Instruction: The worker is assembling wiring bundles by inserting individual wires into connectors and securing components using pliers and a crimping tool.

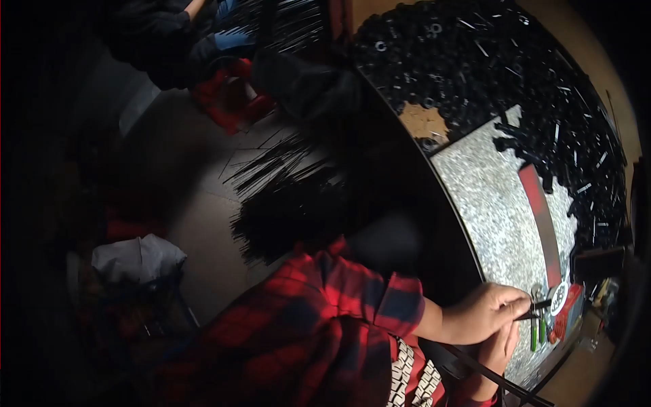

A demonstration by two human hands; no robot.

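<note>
My left hand [485, 313], at the end of a red and dark plaid sleeve, is closed in a pinch on a small black strip [538, 307] that pokes out past the fingertips. Just below it, my right hand [500, 351] reaches up to the same spot. Its fingers are bent against the strip and partly hidden behind the left hand. A long dark bar [498, 377] passes slantwise by my right wrist. Beside the fingertips lie green-handled pliers [534, 332], a round white disc [559, 299] and a red box-like item [574, 302].
A large heap of small black parts [475, 68] covers the far table. A speckled grey board [485, 197] carries a red-brown flat strip [540, 224]. Thin black rods [288, 210] are bundled at left. Another person's blue-gloved hand [234, 41] is far left, above a red container [230, 102]. A white bag [139, 258] stands lower left.
</note>
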